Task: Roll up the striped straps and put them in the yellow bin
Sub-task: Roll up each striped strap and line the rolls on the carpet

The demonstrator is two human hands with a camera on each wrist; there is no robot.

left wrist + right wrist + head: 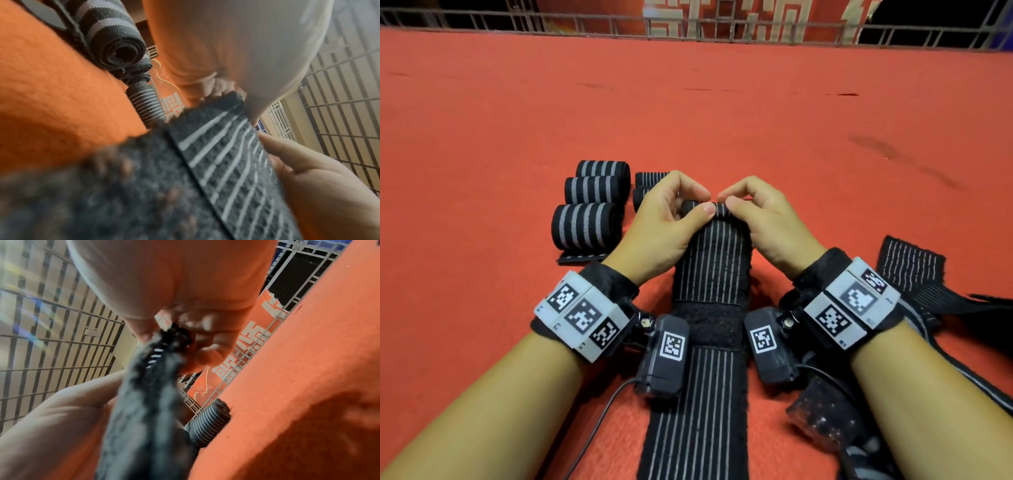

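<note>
A long black strap with thin white stripes [710,260] lies on the red cloth, running toward me between my wrists. Its far end is curled into a small roll. My left hand [671,212] and my right hand [753,214] both pinch that rolled end with thumbs and curled fingers. A fuzzy black patch [710,325] crosses the strap midway. In the left wrist view the strap [226,154] fills the foreground under my palm. The right wrist view shows its rolled end [174,337] in my fingertips. No yellow bin is visible.
Three rolled wide-striped straps [589,205] lie left of my hands, and thin-striped rolls [650,186] sit just behind the left hand. Loose unrolled straps [914,270] lie at the right. A metal railing [688,27] edges the far side of the red cloth.
</note>
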